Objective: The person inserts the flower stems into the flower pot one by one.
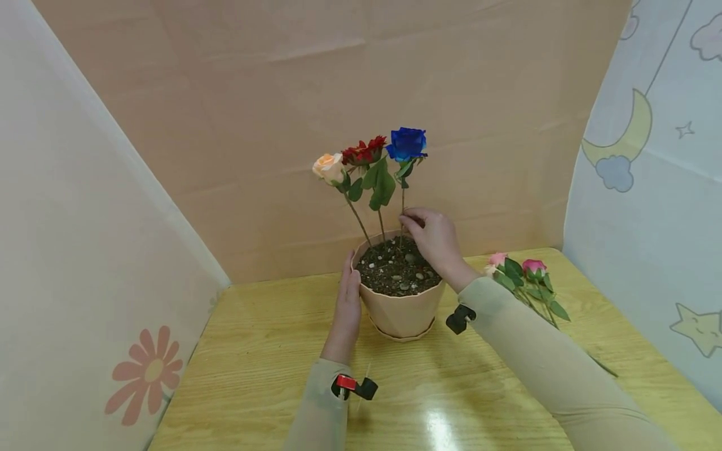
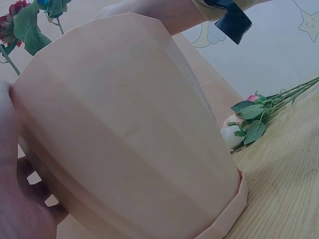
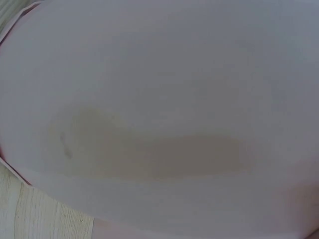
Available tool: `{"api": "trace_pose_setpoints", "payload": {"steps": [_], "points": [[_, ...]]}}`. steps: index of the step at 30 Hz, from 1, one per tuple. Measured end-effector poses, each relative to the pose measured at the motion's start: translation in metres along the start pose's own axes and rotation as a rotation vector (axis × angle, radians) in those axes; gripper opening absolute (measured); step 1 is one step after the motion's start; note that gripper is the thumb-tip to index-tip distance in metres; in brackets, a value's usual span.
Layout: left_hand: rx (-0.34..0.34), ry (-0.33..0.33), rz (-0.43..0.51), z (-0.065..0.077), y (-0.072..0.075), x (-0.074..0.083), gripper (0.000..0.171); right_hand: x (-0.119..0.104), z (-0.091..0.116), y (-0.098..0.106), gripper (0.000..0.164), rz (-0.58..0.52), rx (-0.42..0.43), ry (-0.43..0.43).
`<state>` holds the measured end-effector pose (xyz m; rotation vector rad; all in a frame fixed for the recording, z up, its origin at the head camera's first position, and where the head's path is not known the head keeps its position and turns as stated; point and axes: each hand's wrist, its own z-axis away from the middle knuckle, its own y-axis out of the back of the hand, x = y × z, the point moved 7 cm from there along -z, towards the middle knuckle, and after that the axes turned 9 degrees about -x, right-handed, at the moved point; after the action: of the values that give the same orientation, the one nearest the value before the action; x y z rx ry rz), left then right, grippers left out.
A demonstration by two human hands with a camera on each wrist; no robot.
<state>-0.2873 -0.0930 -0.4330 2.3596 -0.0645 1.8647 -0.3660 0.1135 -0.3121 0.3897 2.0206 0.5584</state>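
Thumb and fingers of my right hand (image 1: 437, 241) pinch the stem of a blue rose (image 1: 407, 144), low down near the soil (image 1: 389, 272). The stem stands upright at the back of a peach-coloured flowerpot (image 1: 402, 312). A peach rose (image 1: 329, 169) and a red flower (image 1: 363, 152) also stand in the soil, the peach one leaning left. Against the pot's left side rests my left hand (image 1: 346, 310), its fingers extended along the wall. The left wrist view shows that hand (image 2: 20, 199) touching the pot (image 2: 129, 124). Pot wall (image 3: 164, 74) fills most of the right wrist view.
Several loose roses, one bright pink (image 1: 534, 268), lie on the wooden table (image 1: 265, 351) right of the pot, partly behind my right forearm. A saucer (image 1: 403, 338) sits under the pot. Beige cloth (image 1: 225, 125) hangs behind, with printed cloth on both sides.
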Motion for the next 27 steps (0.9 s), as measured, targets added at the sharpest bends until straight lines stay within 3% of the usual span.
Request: {"api": "trace_pose_setpoints", "payload": {"steps": [27], "points": [[-0.004,-0.001,0.011,0.003,0.001,-0.001,0.058,0.013,0.005,0.010,0.035,-0.132,0.031,-0.099]]}}
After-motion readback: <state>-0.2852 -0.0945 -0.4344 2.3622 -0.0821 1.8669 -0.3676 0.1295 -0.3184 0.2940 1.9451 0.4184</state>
